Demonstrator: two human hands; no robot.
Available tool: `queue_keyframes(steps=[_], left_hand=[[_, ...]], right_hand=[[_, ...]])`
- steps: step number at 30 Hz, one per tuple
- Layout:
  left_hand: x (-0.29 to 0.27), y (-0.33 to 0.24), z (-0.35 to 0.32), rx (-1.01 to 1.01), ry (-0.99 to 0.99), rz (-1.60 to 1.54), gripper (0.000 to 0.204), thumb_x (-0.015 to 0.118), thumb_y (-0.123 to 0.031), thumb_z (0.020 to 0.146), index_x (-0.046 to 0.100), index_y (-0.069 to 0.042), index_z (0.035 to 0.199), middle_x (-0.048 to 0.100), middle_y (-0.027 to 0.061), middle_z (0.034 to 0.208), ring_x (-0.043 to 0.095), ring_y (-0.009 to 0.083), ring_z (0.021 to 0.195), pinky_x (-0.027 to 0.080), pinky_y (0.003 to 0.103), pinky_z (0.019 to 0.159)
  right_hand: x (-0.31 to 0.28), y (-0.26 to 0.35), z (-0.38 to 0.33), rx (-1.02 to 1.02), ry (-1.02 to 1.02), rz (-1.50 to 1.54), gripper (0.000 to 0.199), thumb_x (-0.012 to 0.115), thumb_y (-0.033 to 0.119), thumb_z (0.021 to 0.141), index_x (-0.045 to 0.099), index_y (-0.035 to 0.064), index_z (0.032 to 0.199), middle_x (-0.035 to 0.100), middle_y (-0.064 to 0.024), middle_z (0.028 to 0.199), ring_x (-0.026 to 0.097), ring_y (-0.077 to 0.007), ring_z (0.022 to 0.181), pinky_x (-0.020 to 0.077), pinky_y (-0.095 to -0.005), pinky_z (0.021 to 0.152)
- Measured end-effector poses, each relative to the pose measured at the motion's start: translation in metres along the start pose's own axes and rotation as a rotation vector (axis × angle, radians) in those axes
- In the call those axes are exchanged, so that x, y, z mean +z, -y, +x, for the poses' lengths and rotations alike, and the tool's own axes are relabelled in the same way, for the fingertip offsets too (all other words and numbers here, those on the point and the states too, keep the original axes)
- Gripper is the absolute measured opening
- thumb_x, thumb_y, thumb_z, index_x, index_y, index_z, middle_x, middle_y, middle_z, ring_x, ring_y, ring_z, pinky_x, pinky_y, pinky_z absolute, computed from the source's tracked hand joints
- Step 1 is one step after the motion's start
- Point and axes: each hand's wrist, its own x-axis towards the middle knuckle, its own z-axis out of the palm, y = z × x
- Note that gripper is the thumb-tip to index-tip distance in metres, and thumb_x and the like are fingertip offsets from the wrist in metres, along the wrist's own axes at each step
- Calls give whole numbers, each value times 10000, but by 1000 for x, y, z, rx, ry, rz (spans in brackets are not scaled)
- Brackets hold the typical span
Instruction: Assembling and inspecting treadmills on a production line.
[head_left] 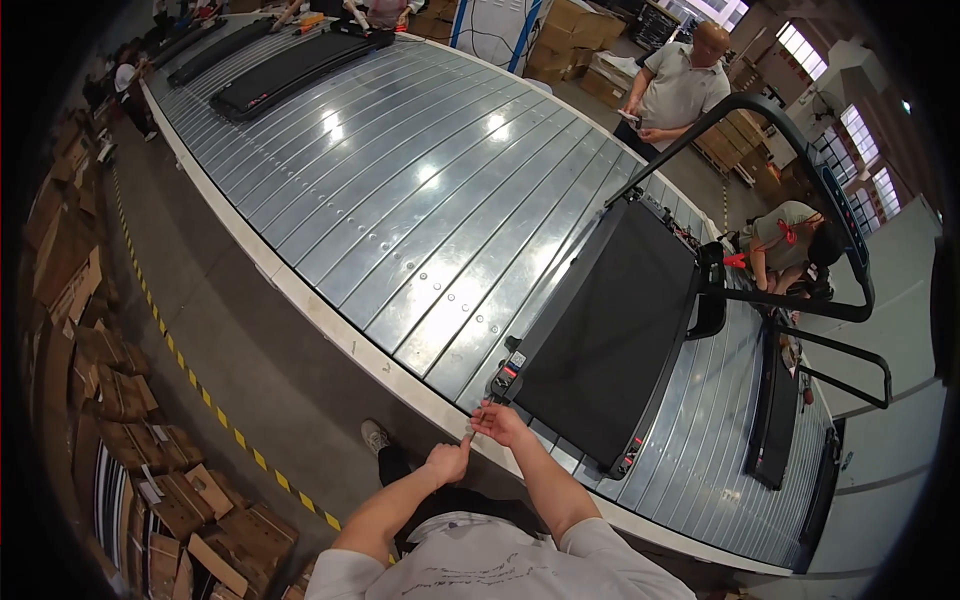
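Before me a black treadmill (600,330) lies on a conveyor of metal slats, with its handrail frame (770,110) raised at the far end. My right hand (500,424) is at the conveyor's near edge, just below the treadmill's near left corner. Its fingers are bent together around something too small to name. Close beside it and lower, my left hand (448,463) is closed with the thumb side upward; what it grips, if anything, is hidden. A black end piece with a red mark (506,374) sits at that treadmill corner, just beyond my right fingertips.
The slatted conveyor (400,210) has a pale rim (330,325). More treadmill decks (290,70) lie at far left, and another (775,410) at right. One person (685,90) stands across the conveyor; another (790,240) bends at right. Cardboard boxes (185,500) line the floor at left.
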Motion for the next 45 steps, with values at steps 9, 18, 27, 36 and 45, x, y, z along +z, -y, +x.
queue_keyframes(steps=[9,18,27,36,45], left_hand=[[-49,17,12,109,421,-127,854,637,-444,760,263,37,1358,540,279,1168,532,364,1103,424,402,927],[-53,-27,23,48,293,480,472,596,-267,805,510,61,1135,634,200,1016,655,292,879,526,396,746],[-113,26,31,-422,866,-1252,410,556,-381,870,522,-56,1117,564,174,1146,576,367,1027,470,528,858],[-63,-4,14,-121,650,-1313,273,550,-250,901,506,-60,1091,575,153,1129,549,242,938,431,383,794],[-105,12,-9,-27,494,-1046,135,531,-167,912,525,-59,993,649,81,955,576,113,819,423,227,738]], right_hand=[[1,-19,4,-40,-37,141,199,485,19,847,426,52,1033,579,-168,964,597,-321,898,542,-430,810],[6,-15,4,-144,-32,182,292,563,18,814,437,41,1076,556,-132,974,593,-288,872,542,-376,758],[25,-5,13,-209,122,371,419,597,-54,796,398,-52,1165,501,-134,1015,568,-260,935,518,-375,871],[18,5,-22,-132,-7,61,476,556,-22,838,357,-35,1270,582,-151,955,624,-253,869,543,-333,800],[68,38,-80,-374,297,-510,499,589,153,872,413,79,1332,593,-34,1039,583,-134,824,508,-277,713]])
